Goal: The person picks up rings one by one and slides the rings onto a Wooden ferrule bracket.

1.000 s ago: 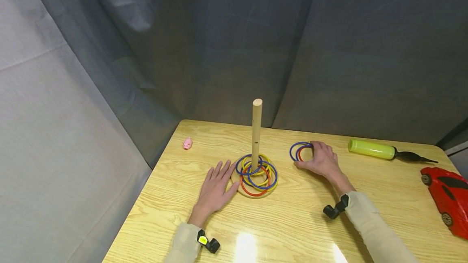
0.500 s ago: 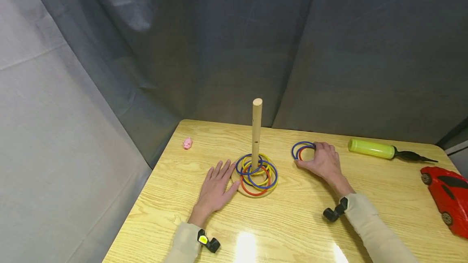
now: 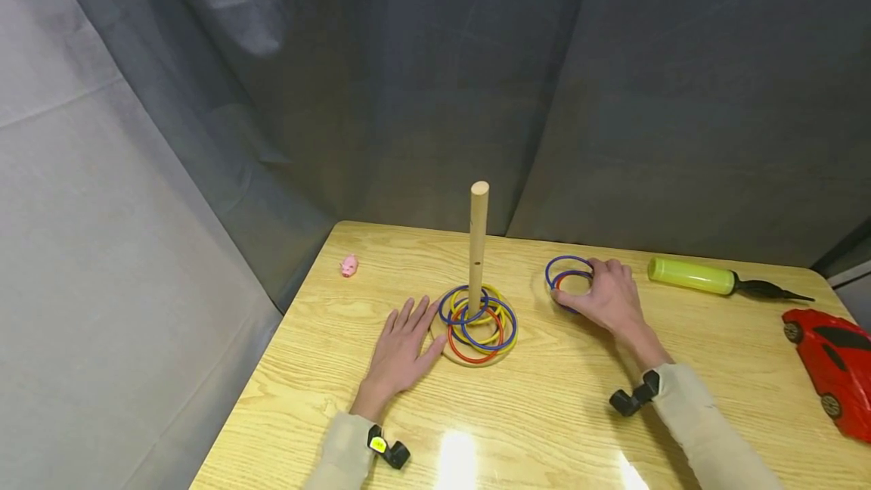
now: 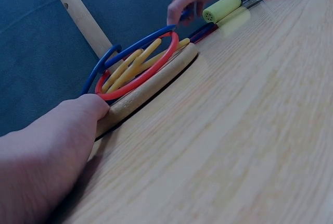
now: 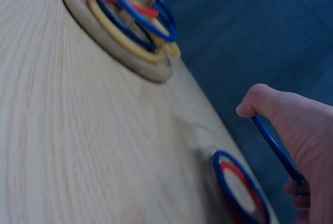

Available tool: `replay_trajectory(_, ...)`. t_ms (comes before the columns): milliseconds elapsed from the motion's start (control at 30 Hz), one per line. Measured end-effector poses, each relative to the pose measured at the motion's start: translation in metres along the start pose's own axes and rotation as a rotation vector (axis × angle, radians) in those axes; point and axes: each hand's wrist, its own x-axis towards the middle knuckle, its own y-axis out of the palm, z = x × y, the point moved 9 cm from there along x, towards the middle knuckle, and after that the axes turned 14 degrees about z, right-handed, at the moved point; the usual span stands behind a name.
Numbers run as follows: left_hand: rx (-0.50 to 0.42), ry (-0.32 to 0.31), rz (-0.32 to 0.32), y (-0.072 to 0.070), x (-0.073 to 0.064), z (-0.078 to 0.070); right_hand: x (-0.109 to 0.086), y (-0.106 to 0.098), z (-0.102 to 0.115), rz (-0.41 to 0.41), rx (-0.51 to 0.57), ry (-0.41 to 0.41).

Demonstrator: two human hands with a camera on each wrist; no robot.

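Note:
My left hand (image 3: 400, 354) lies with straight fingers beside a round wooden base (image 4: 156, 86), its fingertips and thumb at the rim. From this base rises a wooden peg (image 3: 478, 248); several blue, yellow and red rings lie crossed over one another around its foot. To the right, my right hand (image 3: 612, 299) pinches a blue ring (image 5: 276, 148) between thumb and fingers. In the right wrist view that ring is raised above the table. Below it on the tabletop rest another blue ring (image 5: 220, 179) and a red ring (image 5: 238, 171), stacked together.
A small pink pig (image 3: 349, 266) stands at the table's back left. Toward the back right lies a yellow-green hand pump (image 3: 690, 277) with a black nozzle. A red toy car (image 3: 830, 369) sits at the right edge. Grey curtains hang behind the table.
My right hand has shifted slightly right and lifted the blue ring away from the blue and red rings below. My left hand has stayed in place.

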Motion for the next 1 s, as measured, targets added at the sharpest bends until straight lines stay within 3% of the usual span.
replay_trajectory(400,0.005,0.001,0.001,0.000,0.001,-0.001,-0.013,-0.042,0.055,-0.001,0.073,-0.155)
replay_trajectory(667,0.011,-0.005,0.009,0.000,0.001,-0.001,-0.024,-0.077,0.094,0.046,0.081,-0.145)
replay_trajectory(1000,0.021,-0.010,0.015,0.001,0.000,0.000,-0.034,-0.134,0.145,-0.011,0.141,-0.248)
